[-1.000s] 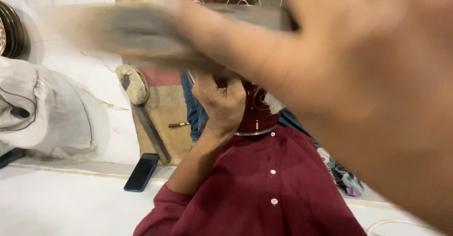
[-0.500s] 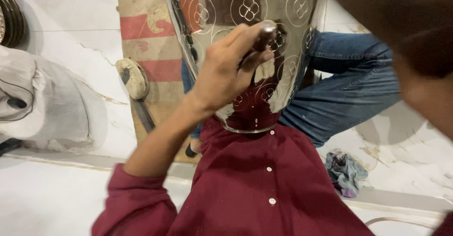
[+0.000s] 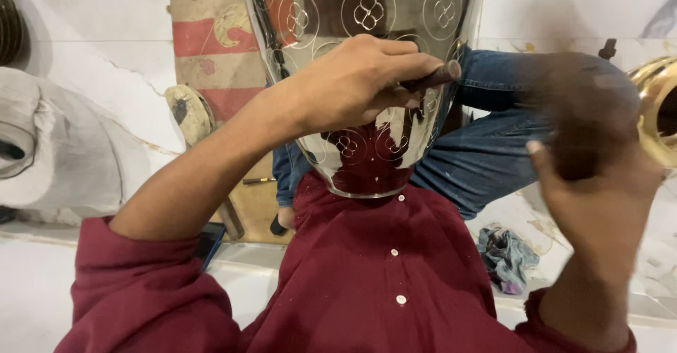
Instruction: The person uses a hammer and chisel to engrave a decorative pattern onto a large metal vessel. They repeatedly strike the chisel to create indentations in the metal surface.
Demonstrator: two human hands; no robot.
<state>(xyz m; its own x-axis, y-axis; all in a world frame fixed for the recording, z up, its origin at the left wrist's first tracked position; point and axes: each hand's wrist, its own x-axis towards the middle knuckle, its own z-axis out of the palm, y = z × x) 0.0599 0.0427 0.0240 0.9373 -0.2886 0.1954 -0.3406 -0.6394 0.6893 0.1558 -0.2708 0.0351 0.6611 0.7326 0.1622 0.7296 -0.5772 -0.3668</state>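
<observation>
Head view: the left hand (image 3: pixel 352 85) is curled tight around a short dark punch-like tool (image 3: pixel 430 79), whose blunt end sticks out past the thumb and lies against the side of a polished metal vessel (image 3: pixel 367 57). The vessel stands between the person's knees, its narrow end resting against the front of a maroon shirt (image 3: pixel 381 275). Its mirror-bright wall is covered with engraved rings, each enclosing a small four-petal flower, and it reflects the shirt's dark red low down.

The right hand (image 3: pixel 599 205) is raised to the right of the vessel, well apart from it, fingers closed around a dark object (image 3: pixel 582 120) that is too blurred by motion to identify, possibly a mallet head. Beside it, at the frame's right edge, shows part of a brass-coloured vessel (image 3: pixel 656 113).

Behind the polished vessel lies a tan sack or board (image 3: pixel 204 43) with a red band and pale curling print. Blue jeans (image 3: pixel 486 155) cover the folded legs, a crumpled rag (image 3: pixel 504 258) lies on the white marble floor (image 3: pixel 106 64), and a pale cloth bundle (image 3: pixel 49 155) sits at left.
</observation>
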